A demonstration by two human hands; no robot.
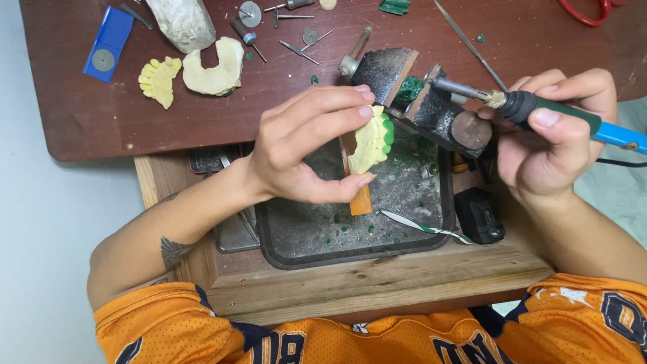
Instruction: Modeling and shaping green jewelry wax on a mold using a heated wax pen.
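Left hand (296,145) pinches yellow dental cast (369,140) upright, long axis near vertical, green edge facing right, above dark tray (269,236). Right hand (556,131) grips heated tool (532,108), tip pointing left; clear gap between.

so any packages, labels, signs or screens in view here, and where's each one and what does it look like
Blue packet: far left of the dark table, flat rectangle lying at a slant, bright blue, with a round grey disc on it.
No labels on other things, no signs and no screens show; the print on the orange shirt along the bottom edge is the only lettering.
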